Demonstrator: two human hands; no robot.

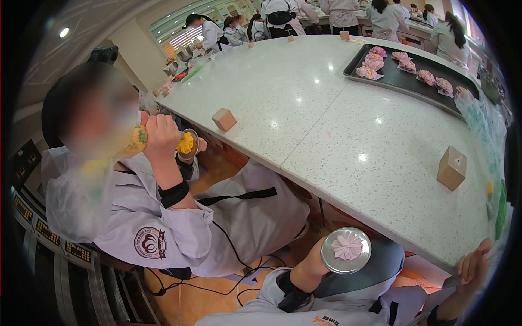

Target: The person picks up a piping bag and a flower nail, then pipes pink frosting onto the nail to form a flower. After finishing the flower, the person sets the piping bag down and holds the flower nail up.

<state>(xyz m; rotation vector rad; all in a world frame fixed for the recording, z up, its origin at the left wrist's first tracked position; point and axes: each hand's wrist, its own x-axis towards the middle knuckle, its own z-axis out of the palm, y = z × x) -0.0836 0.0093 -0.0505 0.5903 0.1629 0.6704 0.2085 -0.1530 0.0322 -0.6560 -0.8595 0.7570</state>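
My left hand (317, 262) is closed below a round metal flower nail (330, 259), held up beside the table over my lap; the fingers are mostly hidden under its disc. On the disc sits a pale pink piped cream flower (348, 247) with ruffled petals. At the table's right front edge is my right hand (472, 264), its fingers partly stretched and nothing visible in them. Nearest to it are a clear plastic piping bag (486, 127) and a green item (501, 209) along the table's right side.
A wooden block (452, 168) stands on the speckled white table (315, 125), another block (223, 119) farther left. A black tray (405, 81) holds several pink flowers. At left, a co-worker (179, 233) grips a yellow piping bag and a nail bearing a yellow flower. Cables (239, 271) trail below.
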